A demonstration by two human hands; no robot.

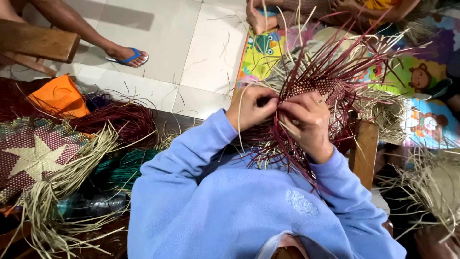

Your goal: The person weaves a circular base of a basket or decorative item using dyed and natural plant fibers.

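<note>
Hands on weave: our left hand (250, 108) and right hand (309, 120) pinch strands of the dark-red woven piece (320, 85). Fingers closed tight on the strands.

Left hand (250, 109) fingertips are hidden behind the woven piece (320, 86).

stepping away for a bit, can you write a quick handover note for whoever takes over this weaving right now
Left hand: pinching strands at the near edge of the dark red woven piece.
Right hand: gripping the same edge, fingers closed on strands; ring on one finger.
Piece: held above the lap, over the blue sleeves; a small patch of tight weave at its middle, long loose red and pale strands fanning out all round.
Done: that centre patch.
Left: the free strands are unwoven.
Nearby: finished star-pattern mat and a bundle of dark red strands to the left.
</note>
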